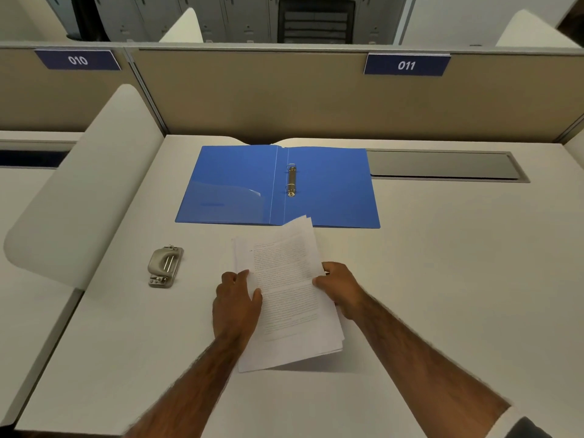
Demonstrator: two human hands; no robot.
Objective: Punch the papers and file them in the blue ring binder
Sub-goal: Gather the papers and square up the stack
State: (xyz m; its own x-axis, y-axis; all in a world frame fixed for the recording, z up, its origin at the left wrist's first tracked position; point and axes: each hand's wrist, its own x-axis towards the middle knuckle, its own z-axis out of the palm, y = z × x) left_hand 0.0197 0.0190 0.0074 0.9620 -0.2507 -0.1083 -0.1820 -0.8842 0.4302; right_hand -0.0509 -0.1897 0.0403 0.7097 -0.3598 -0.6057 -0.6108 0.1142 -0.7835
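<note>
A stack of printed papers (286, 289) is held above the white desk (442, 279) in front of me, its far corner overlapping the binder's near edge. My left hand (235, 303) grips the stack's left edge, thumb on top. My right hand (341, 287) grips the right edge, fingers curled under the sheets. The blue ring binder (331, 188) lies open and flat behind the papers, with its metal ring mechanism (291, 180) upright in the middle. A grey metal hole punch (165, 266) sits on the desk to the left of my left hand.
A white curved side divider (85, 191) borders the desk on the left. A beige partition (268, 96) with labels 010 and 011 closes the back. A grey cable tray cover (442, 164) lies at the back right, next to the binder.
</note>
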